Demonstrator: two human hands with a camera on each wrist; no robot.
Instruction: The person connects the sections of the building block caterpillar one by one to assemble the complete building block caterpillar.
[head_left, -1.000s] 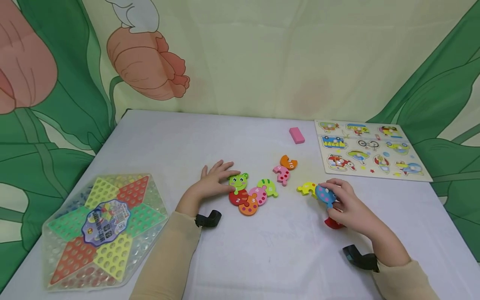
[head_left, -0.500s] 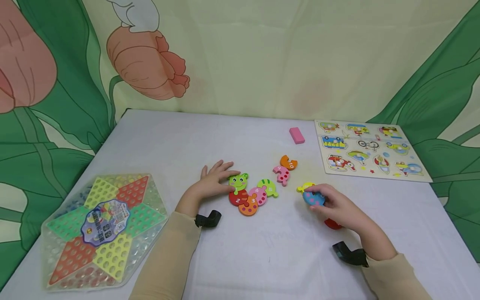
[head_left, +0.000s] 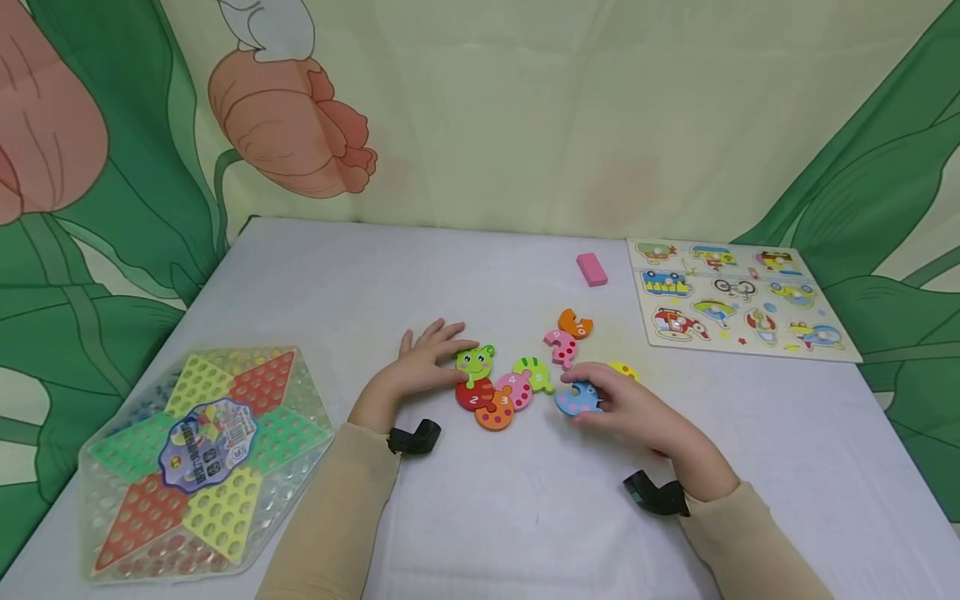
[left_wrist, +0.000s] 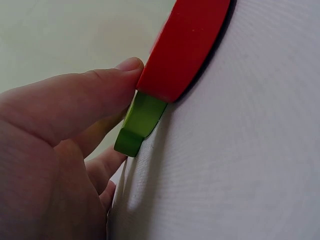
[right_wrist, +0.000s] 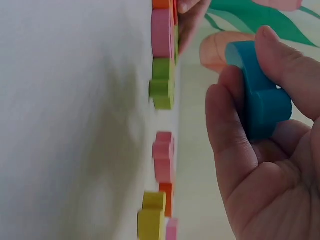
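Note:
My right hand (head_left: 637, 408) pinches a blue spotted puzzle piece (head_left: 576, 400) between thumb and fingers; the right wrist view shows this blue piece (right_wrist: 257, 100) raised above the table. Just left of it lies a joined caterpillar row: a green frog-face head (head_left: 477, 358), a red piece (head_left: 468, 397), an orange piece (head_left: 493, 416), a pink piece (head_left: 513, 390) and a striped green piece (head_left: 537, 375). My left hand (head_left: 416, 367) rests at the head with fingers spread. In the left wrist view its thumb (left_wrist: 131, 65) touches the red piece's edge (left_wrist: 182, 50).
Behind the row lie a loose pink piece (head_left: 562, 348) and an orange piece (head_left: 575, 325). A yellow piece (head_left: 624, 370) is partly covered by my right hand. Farther back are a pink block (head_left: 592, 269) and a vehicle puzzle board (head_left: 720, 340). A Chinese checkers set (head_left: 210, 467) lies at left.
My right hand has carried the blue piece leftward from beside the yellow piece, turning it, to near the green striped piece. The left hand has stayed at the frog-face head.

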